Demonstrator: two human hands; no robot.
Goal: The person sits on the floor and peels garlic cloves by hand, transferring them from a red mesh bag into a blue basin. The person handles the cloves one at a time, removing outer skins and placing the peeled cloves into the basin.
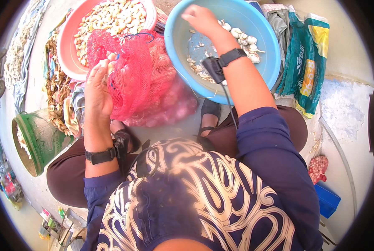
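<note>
My left hand (99,86) is at the left side of a red mesh bag (136,72), its fingers bent around whitish garlic at the bag's edge. The bag bulges with garlic bulbs and stands between my feet. Over the far left part of a blue plastic basin (270,34) is my right hand (199,18), its fingers curled; whether it holds anything cannot be told. Several white garlic bulbs (251,40) lie in the basin's right part, with loose skins (199,67) nearer me. Behind the mesh bag, a pink basin (64,53) holds many peeled cloves (118,18).
Green and yellow plastic sacks (309,62) lie right of the blue basin. A green bucket (36,141) lies on its side at left, beside bundled cloths (75,106). A small red mesh bag (318,168) and a blue box (327,200) sit at the right.
</note>
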